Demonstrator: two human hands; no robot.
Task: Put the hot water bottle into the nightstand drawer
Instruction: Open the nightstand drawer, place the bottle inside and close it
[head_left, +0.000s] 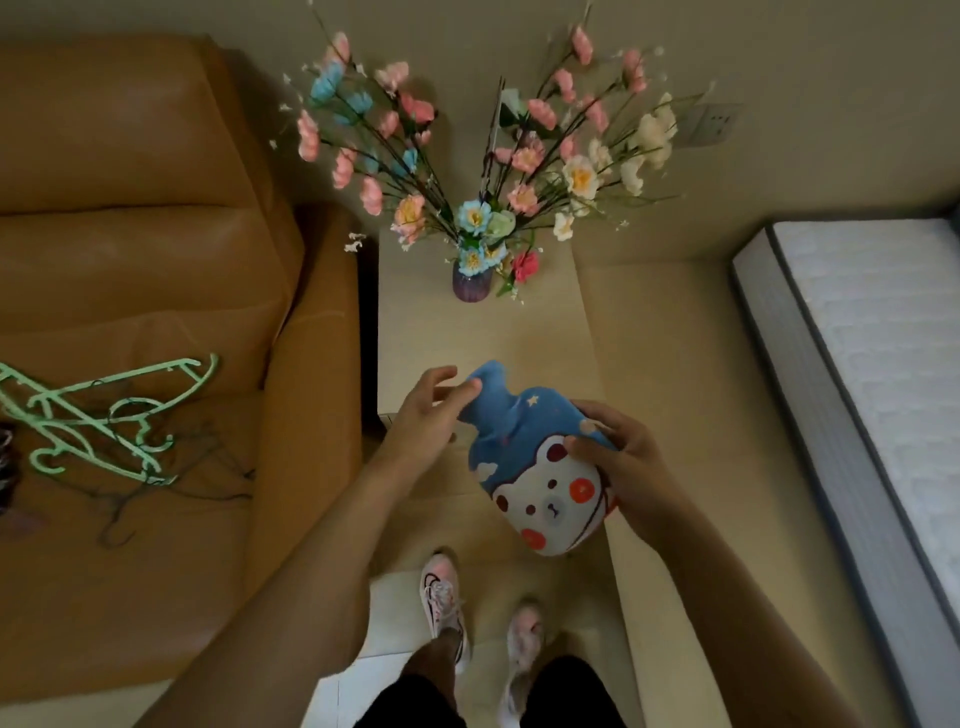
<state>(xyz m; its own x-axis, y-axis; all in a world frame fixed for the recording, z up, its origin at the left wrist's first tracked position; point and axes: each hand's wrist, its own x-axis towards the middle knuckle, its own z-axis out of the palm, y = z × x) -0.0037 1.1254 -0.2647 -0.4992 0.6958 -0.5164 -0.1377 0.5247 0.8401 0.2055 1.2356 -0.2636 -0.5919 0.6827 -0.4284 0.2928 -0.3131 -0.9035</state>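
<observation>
- Head view: the hot water bottle (535, 462), in a blue cover with a white bear face, is held between both hands above the front edge of the nightstand (483, 332).
- The right hand (621, 462) clasps its right side, fingers curled over the cover.
- The left hand (428, 415) touches the blue neck with loosely spread fingers.
- A vase of flowers (471, 278) stands well behind on the worktop.

The soft hot water bottle cover (535, 462) is blue with a white bear face, red cheeks and small stars. At left, the leather sofa (156, 260) is orange-brown; the plastic hangers (104, 415) are mint green.
</observation>
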